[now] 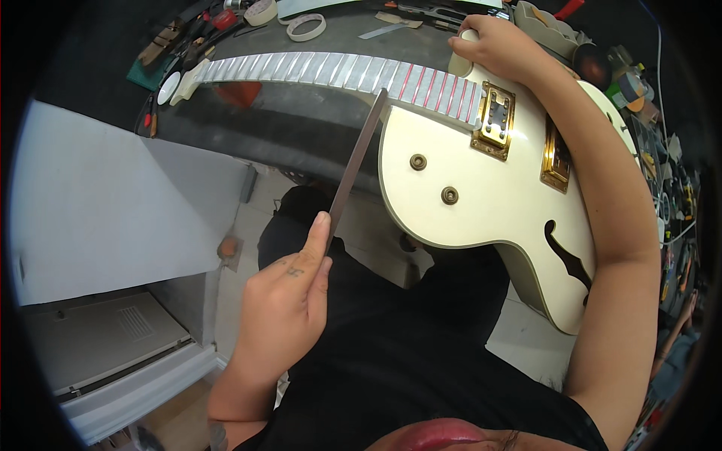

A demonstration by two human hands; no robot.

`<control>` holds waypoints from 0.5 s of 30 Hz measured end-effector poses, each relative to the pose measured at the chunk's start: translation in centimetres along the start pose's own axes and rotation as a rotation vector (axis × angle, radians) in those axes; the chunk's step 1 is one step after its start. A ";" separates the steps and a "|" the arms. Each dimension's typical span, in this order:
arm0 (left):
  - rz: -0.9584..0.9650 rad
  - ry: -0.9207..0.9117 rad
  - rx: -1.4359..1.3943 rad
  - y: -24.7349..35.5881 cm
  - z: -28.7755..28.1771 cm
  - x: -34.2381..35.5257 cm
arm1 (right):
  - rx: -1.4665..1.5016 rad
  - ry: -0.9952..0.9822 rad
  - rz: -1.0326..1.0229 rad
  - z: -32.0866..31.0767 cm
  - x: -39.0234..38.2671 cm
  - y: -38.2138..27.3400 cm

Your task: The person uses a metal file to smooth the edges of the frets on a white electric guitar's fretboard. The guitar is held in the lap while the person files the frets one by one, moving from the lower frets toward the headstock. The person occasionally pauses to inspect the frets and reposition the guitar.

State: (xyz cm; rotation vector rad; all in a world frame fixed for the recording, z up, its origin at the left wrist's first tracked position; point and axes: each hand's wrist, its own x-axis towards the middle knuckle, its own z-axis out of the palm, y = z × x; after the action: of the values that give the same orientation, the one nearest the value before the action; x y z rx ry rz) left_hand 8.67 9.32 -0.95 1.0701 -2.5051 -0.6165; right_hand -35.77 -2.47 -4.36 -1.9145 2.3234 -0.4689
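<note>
A cream hollow-body electric guitar (440, 218) lies on its back, its neck pointing left. Silvery tape covers the fretboard (301, 69) between the frets, and the frets nearest the body show red lines. My left hand (289, 289) is closed round the near end of a long, narrow flat file (357, 161), index finger stretched along it. The file's far tip reaches the fretboard's near edge, by the neck joint; whether it touches a fret I cannot tell. Beyond the neck, my right hand (492, 46) grips the guitar's far horn, that forearm lying across the body.
Tape rolls (307, 28) and a steel ruler (387, 30) lie at the back of the dark bench (289, 120). Hand tools crowd the far left, beside the headstock. A grey tray (541, 30) and more tools fill the right. A white cabinet (113, 203) stands at left.
</note>
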 end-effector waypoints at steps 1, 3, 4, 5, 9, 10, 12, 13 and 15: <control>0.022 0.008 0.000 0.0 0.3 0.4 | 0.001 0.003 0.007 0.0 -0.1 0.2; 0.090 0.022 0.063 0.2 1.0 3.7 | -0.004 -0.004 0.029 -0.3 -0.3 0.2; 0.113 0.032 0.099 0.4 1.4 5.9 | -0.002 -0.014 0.029 -0.2 -0.3 0.0; 0.163 0.061 0.107 0.8 1.7 8.7 | 0.005 -0.005 0.013 -0.2 -0.1 0.0; 0.162 0.116 0.219 0.4 3.9 16.5 | 0.011 0.003 -0.019 -0.1 0.3 -0.5; 0.149 0.108 0.182 0.2 3.6 15.4 | 0.006 -0.003 -0.020 -0.2 0.4 -0.9; 0.130 0.074 0.113 0.9 2.5 10.9 | 0.030 -0.040 -0.002 -0.3 0.3 -0.7; 0.118 0.038 0.133 0.8 2.3 8.2 | 0.040 -0.053 0.024 -0.3 0.0 0.0; 0.096 0.005 0.093 0.0 1.3 2.4 | 0.009 -0.009 0.033 -0.2 -0.7 0.3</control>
State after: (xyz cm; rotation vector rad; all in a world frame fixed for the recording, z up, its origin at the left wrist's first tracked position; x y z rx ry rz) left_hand 6.50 7.90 -1.75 0.9744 -2.5857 -0.4742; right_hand -35.95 -1.75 -4.32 -1.8671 2.3400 -0.4659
